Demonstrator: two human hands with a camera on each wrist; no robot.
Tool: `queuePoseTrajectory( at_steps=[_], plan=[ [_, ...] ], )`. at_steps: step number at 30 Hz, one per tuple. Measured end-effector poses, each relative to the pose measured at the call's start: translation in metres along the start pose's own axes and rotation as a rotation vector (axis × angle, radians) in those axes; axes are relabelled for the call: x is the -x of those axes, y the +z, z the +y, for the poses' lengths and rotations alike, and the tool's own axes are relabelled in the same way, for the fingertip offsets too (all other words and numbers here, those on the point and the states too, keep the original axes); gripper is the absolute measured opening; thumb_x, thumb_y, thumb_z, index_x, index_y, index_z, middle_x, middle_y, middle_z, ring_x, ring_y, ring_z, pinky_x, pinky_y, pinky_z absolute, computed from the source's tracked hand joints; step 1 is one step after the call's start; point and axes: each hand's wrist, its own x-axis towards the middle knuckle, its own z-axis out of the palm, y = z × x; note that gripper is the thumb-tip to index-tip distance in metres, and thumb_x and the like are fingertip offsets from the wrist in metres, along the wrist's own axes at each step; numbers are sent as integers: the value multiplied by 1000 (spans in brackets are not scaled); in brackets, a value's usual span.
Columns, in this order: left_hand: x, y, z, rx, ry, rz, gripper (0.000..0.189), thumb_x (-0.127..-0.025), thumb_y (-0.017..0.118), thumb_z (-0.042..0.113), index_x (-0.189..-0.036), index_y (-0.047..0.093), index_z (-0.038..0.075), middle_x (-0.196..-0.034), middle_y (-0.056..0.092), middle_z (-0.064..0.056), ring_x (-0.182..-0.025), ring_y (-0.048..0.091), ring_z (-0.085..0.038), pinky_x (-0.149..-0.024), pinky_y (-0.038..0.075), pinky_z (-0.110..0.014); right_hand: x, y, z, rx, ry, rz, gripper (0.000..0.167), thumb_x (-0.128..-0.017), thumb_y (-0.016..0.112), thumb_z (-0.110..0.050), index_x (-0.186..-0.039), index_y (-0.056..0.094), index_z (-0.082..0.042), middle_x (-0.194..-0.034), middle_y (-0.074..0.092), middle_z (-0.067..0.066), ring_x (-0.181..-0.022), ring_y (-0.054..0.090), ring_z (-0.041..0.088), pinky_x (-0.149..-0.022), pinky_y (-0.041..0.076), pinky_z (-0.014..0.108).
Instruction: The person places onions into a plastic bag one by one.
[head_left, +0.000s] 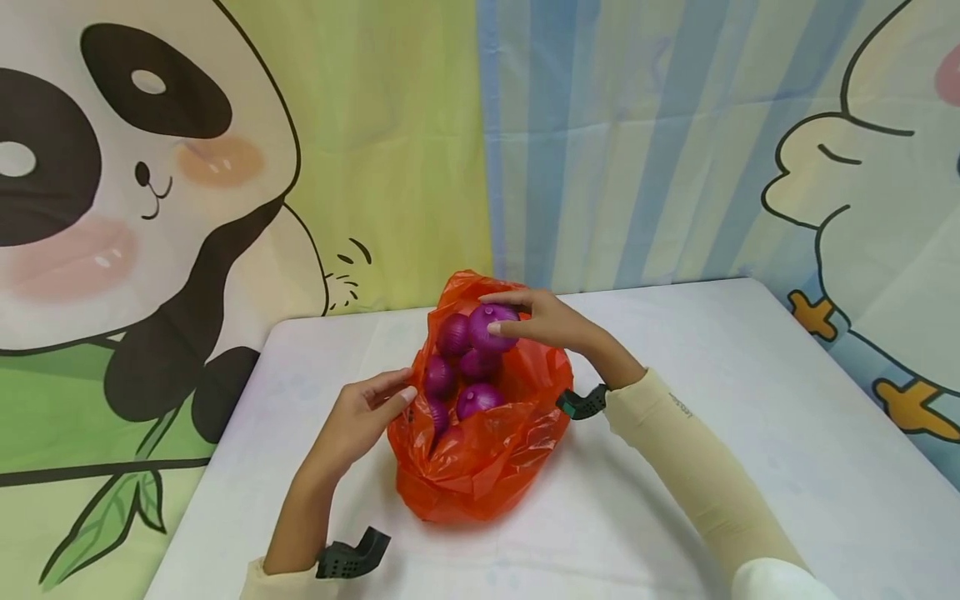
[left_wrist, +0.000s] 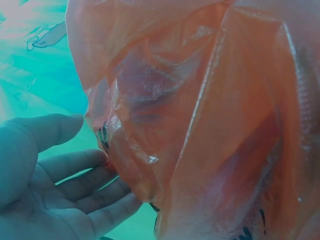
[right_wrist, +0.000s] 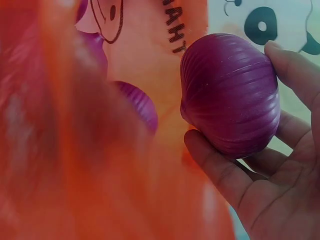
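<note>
A red onion (right_wrist: 230,95) with a glossy purple, ridged skin is held in my right hand (head_left: 551,321), gripped between the thumb and fingers over the mouth of a red plastic bag (head_left: 480,492). Below and left of it, several more purple onions (head_left: 439,377) lie inside the bag. At the bag's left side is my left hand (head_left: 367,417), its fingertips against the plastic and the thumb apart from the fingers. In the left wrist view the wrinkled bag (left_wrist: 150,160) fills most of the picture, with the onions only dimly visible through it.
The bag stands on a white-covered table (head_left: 660,500). Behind the table hangs a cloth backdrop (head_left: 405,167) with a cartoon panda on the left and blue stripes. Each wrist wears a black strap mount (head_left: 352,557).
</note>
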Motion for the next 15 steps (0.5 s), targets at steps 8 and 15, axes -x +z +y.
queuePoseTrajectory(
  at_steps=[8,15],
  plan=[
    [1,0,1,-1,-5,1,43,-95,65,27,-132,60,5,-129,60,-13,-112,61,-28,-88,53,-33,-27,14,1,95,-35,-38,49,-89,72,-31,-134,61,-15,-123,60,1,-99,55,18,-82,52,30],
    [0,1,2,0,18,-18,42,-95,66,27,-131,62,6,-128,61,-14,-112,62,-31,-87,53,-35,-41,24,2,118,12,-72,54,-88,73,-36,-135,60,-13,-118,62,0,-100,57,17,-85,52,31]
  ],
)
